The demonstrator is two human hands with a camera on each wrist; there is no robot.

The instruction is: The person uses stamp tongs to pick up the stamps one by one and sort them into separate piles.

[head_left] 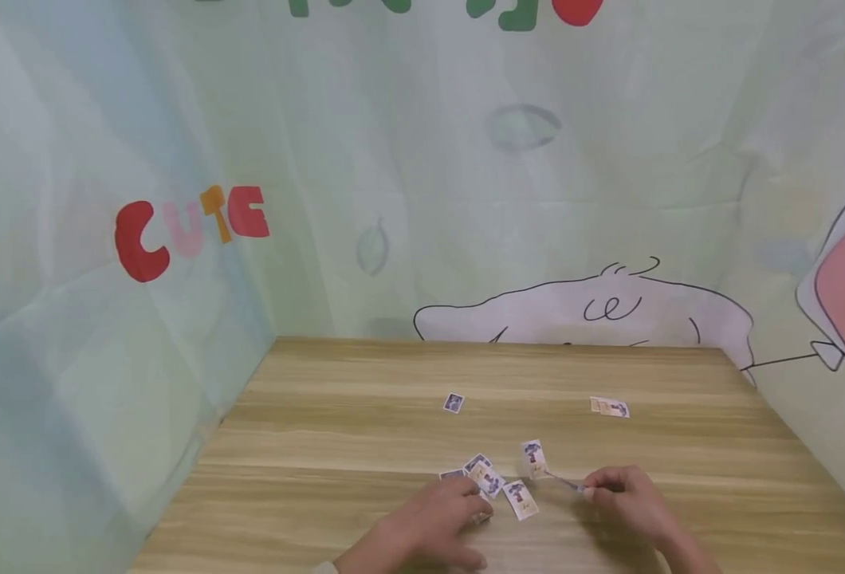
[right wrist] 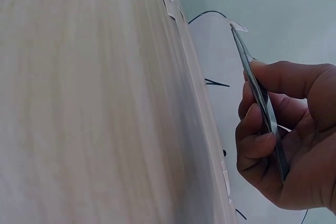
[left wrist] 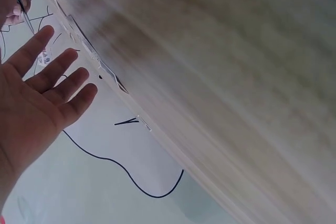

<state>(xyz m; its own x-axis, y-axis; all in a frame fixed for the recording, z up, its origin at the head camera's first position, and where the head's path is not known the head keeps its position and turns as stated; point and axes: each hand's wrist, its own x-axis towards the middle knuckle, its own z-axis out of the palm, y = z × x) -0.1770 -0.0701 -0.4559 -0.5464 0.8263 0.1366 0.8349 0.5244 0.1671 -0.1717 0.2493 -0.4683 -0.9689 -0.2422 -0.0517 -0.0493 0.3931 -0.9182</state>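
My right hand (head_left: 630, 504) pinches a pair of metal tweezers (right wrist: 257, 87) between thumb and fingers. At the tweezers' tips is a small printed card (head_left: 534, 456), raised off the wooden surface in the right wrist view. My left hand (head_left: 430, 522) hovers over a loose group of cards, partly covering them in the head view. Its fingers (left wrist: 65, 69) are spread and hold nothing in the left wrist view. Beside it, one picture card (head_left: 520, 500) lies face up, and another picture card (head_left: 488, 480) overlaps a dark-patterned card (head_left: 477, 462).
Farther back on the wooden table (head_left: 308, 446) lies a single dark card (head_left: 454, 402). To its right, several light picture cards (head_left: 611, 407) overlap. A printed curtain (head_left: 422, 183) hangs behind the table's far edge and along both sides.
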